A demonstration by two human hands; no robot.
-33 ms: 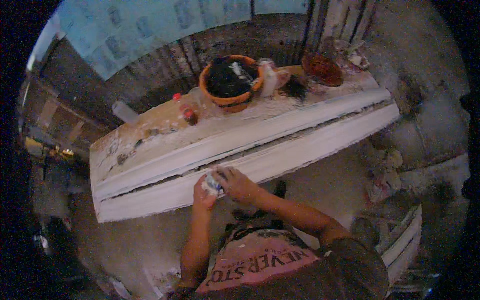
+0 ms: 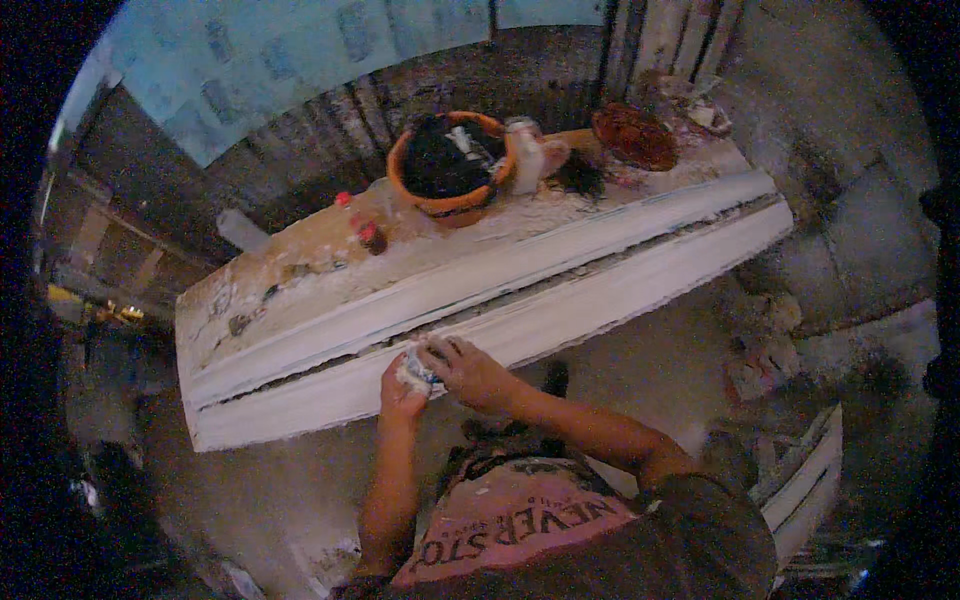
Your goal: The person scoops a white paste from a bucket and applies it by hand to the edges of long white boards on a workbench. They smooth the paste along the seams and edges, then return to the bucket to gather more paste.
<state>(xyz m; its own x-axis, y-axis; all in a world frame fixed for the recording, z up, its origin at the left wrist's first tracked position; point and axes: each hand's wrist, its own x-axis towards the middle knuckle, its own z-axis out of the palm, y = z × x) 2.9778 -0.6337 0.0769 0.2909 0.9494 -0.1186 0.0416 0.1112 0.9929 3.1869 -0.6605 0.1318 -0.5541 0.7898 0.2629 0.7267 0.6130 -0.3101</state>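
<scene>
My left hand (image 2: pixel 402 393) holds a small white-and-blue crumpled wad (image 2: pixel 415 372) that looks smeared with white paste. My right hand (image 2: pixel 470 377) is closed over the wad from the right, its fingers whitened. What the wad is made of, I cannot make out. Both hands are above the near edge of a long white moulding (image 2: pixel 560 336). A second long white moulding (image 2: pixel 540 262) lies alongside it, with a dark uneven gap between the two.
Behind the mouldings, the paste-spattered table (image 2: pixel 300 235) bears an orange basin (image 2: pixel 395 165) with a dark inside, a whitish container (image 2: pixel 527 155), a red-capped bottle (image 2: pixel 371 238) and a reddish-brown round dish (image 2: pixel 634 138). More pale strips (image 2: pixel 800 490) stand at lower right.
The table and things on it sit slightly further left in view, and both hands are a little further left. The wad stays between them.
</scene>
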